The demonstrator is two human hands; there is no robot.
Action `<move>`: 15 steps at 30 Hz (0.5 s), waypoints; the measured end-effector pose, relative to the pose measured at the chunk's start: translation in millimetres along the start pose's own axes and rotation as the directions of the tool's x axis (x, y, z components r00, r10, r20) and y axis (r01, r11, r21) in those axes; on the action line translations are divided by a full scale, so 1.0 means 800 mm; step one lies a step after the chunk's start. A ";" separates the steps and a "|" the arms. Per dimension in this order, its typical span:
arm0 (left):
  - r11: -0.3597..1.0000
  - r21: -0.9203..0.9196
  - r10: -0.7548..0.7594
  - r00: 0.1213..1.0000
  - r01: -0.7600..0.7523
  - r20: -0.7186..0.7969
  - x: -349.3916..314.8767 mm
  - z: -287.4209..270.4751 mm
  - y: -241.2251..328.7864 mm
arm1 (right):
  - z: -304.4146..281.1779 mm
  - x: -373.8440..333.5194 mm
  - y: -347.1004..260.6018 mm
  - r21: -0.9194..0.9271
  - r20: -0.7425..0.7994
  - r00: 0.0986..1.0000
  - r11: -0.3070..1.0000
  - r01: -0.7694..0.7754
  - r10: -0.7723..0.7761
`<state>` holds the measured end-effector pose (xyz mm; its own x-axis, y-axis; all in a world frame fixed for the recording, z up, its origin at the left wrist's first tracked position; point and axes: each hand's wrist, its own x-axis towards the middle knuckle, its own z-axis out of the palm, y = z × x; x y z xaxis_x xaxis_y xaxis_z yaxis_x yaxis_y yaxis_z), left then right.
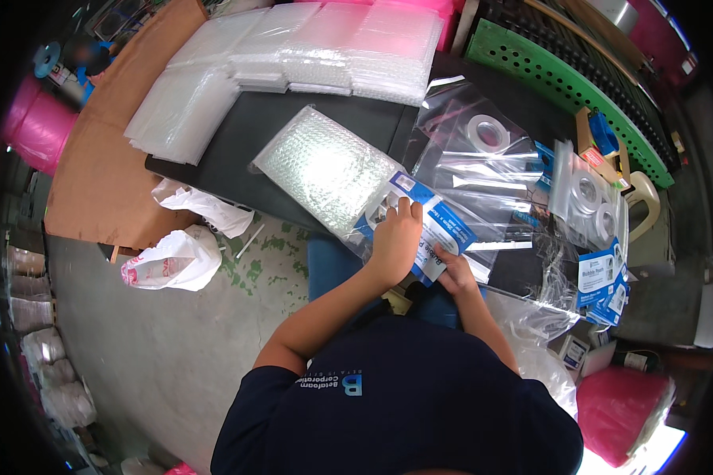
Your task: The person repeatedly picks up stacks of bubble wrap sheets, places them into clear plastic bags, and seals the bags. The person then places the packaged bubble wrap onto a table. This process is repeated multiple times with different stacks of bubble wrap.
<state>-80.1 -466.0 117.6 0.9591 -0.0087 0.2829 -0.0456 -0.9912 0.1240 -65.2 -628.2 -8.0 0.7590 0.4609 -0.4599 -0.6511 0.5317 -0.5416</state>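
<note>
A pack of silvery bubble-wrap pouches [317, 170] in a clear sleeve lies slanted on the dark table. A blue-and-white printed card [448, 229] overlaps its near right end and reaches toward my body. My left hand [398, 241] rests over the card's far part with bent, bunched fingertips; what they pinch is hidden. The card's near right edge is gripped by my right hand [456, 273], thumb on top. Right of the card lie flat clear plastic bags [483, 170], with a roll of clear tape [488, 134] on them.
Stacks of bubble-wrap pouches [309, 47] line the table's far side. More tape rolls [586, 192] and blue-and-white cards [600, 275] are at right. A green perforated rail [562, 91] stands behind. White plastic bags [184, 257] hang at left beside a brown board [107, 150].
</note>
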 end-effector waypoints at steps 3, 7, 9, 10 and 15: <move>0.997 -0.079 -0.013 0.998 0.018 0.067 -0.003 -0.004 -0.001 | 0.035 0.009 0.006 0.001 -0.015 0.998 0.998 -0.062 0.062; 0.984 -0.176 -0.019 0.996 0.035 0.092 -0.004 -0.012 0.003 | 0.073 0.025 0.008 -0.020 0.030 0.992 0.992 -0.124 0.125; 0.973 -0.219 -0.059 0.996 0.071 0.060 -0.005 -0.015 0.000 | 0.095 0.024 0.007 0.036 0.129 0.989 0.997 -0.073 0.068; 0.967 -0.241 -0.080 0.996 0.088 0.045 -0.007 -0.016 -0.003 | 0.103 0.013 0.007 -0.194 0.050 0.998 0.979 0.057 -0.048; 0.938 -0.348 0.016 1.000 -0.009 0.018 -0.014 -0.016 -0.012 | 0.100 0.032 -0.001 -0.647 0.128 0.989 0.748 0.144 -0.080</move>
<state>-93.9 -454.4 125.0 0.9632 -0.0274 0.2673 -0.1484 -0.8834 0.4444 -45.6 -560.1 36.8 0.8017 0.5040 -0.3213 -0.3744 0.0045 -0.9272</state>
